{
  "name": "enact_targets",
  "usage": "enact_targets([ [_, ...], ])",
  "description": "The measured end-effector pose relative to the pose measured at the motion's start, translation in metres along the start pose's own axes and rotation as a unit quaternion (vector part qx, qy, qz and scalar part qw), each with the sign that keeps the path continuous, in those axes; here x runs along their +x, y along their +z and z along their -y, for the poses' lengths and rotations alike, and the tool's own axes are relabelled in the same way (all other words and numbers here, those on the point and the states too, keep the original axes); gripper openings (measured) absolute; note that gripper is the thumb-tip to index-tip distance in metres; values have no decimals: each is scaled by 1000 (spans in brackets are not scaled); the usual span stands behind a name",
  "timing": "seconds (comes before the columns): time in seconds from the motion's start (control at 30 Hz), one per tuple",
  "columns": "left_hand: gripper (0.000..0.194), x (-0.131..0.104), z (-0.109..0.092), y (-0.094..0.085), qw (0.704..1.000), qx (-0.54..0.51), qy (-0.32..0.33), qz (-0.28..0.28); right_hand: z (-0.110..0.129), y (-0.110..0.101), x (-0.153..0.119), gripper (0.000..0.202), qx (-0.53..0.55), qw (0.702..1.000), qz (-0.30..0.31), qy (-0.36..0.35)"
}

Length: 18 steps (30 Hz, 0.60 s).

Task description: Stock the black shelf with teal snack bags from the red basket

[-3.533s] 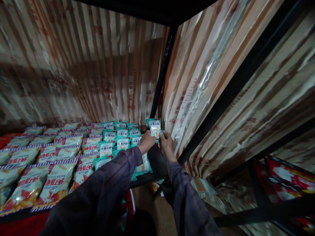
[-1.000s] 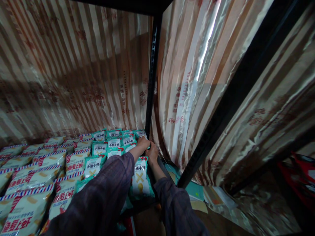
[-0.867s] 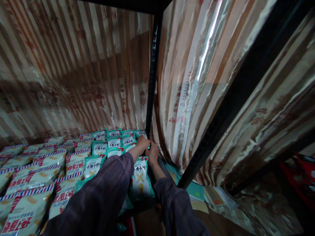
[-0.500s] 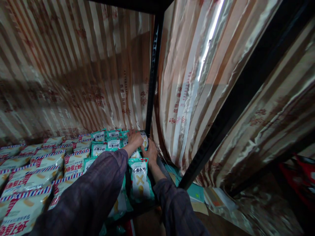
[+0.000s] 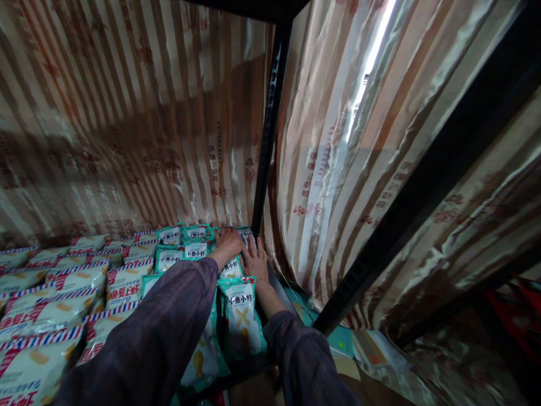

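Corner item: pale, printed plastic snack bag (image 5: 245,232), back shelf corner, partly hidden by the hands.
Left hand (image 5: 229,243): palm down, fingers spread; nothing visibly gripped.
Right hand (image 5: 256,264): fingers extended over the bag; nothing visibly gripped.
Placement: open hands probably steady the bag beside the black perforated metal post (image 5: 271,118).
Surface: dark shelf (image 5: 279,288), green-and-white plastic bags (image 5: 242,316) in rows.
Room: dim; striped beige sheeting (image 5: 198,124) behind.

Bags (image 5: 63,307) lower left of frame; packets (image 5: 244,316) right of them, lower centre, on shelf (image 5: 252,362). Curtain (image 5: 127,107) behind, across top. Post (image 5: 267,121) centre, behind packets. Beam (image 5: 406,220) right; booklet (image 5: 341,341) by its foot.
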State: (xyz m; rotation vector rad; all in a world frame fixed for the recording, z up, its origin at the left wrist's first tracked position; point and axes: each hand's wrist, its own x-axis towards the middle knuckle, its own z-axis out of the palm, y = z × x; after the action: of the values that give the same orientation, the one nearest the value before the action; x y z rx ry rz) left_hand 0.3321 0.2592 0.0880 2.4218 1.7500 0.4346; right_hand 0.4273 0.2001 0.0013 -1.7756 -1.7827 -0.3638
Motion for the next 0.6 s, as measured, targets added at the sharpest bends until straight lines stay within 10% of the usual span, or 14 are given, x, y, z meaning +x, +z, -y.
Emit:
enact_targets([
  [0.6, 40, -8, 19, -11, 984, 138, 116, -16, 2, 3, 3, 47, -71, 997, 36, 7],
])
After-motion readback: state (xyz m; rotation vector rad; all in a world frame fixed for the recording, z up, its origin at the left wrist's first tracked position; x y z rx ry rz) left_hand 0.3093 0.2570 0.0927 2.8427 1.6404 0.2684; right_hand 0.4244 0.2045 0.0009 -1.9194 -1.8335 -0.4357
